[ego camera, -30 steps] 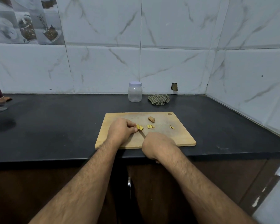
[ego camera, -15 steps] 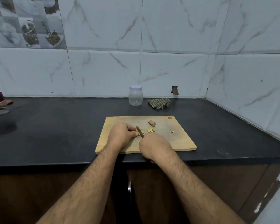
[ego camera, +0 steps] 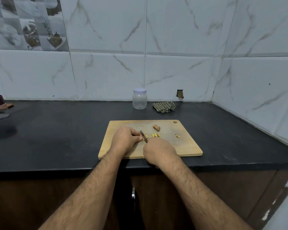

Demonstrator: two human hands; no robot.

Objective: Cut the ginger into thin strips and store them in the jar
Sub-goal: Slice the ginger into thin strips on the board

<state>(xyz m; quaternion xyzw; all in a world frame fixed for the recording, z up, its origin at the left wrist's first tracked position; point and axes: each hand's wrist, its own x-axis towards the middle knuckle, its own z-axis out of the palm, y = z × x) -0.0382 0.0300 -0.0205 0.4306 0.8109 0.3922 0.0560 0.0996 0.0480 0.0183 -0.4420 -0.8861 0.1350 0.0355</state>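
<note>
Landmark: the cutting board [ego camera: 186,146] lies on the dark counter [ego camera: 56,138] right in front of you; every place below is given from it.
Your left hand [ego camera: 125,140]: it rests on the board's left half, fingers curled down and pinching a small ginger piece [ego camera: 145,136] against the wood.
Your right hand [ego camera: 158,152]: it sits over the board's near edge, closed around the handle of the knife [ego camera: 143,136]; the handle itself is hidden inside your fist.
Knife blade: it angles up and away from your right hand toward the board's middle, lying right against the piece under your left fingertips. Whether the edge is touching the wood you cannot tell.
Cut strips [ego camera: 156,135]: a small yellow cluster lies on the board just right of the blade.
Scraps [ego camera: 177,135]: a few tiny bits lie further right on the board, apart from the strips.
Uncut ginger chunk [ego camera: 156,127]: brownish, on the board just behind the strips.
Jar [ego camera: 139,99]: clear, lid on, upright on the counter behind the board by the tiled wall.
Checked cloth [ego camera: 164,107]: bunched on the counter behind the board, just right of the jar.
</note>
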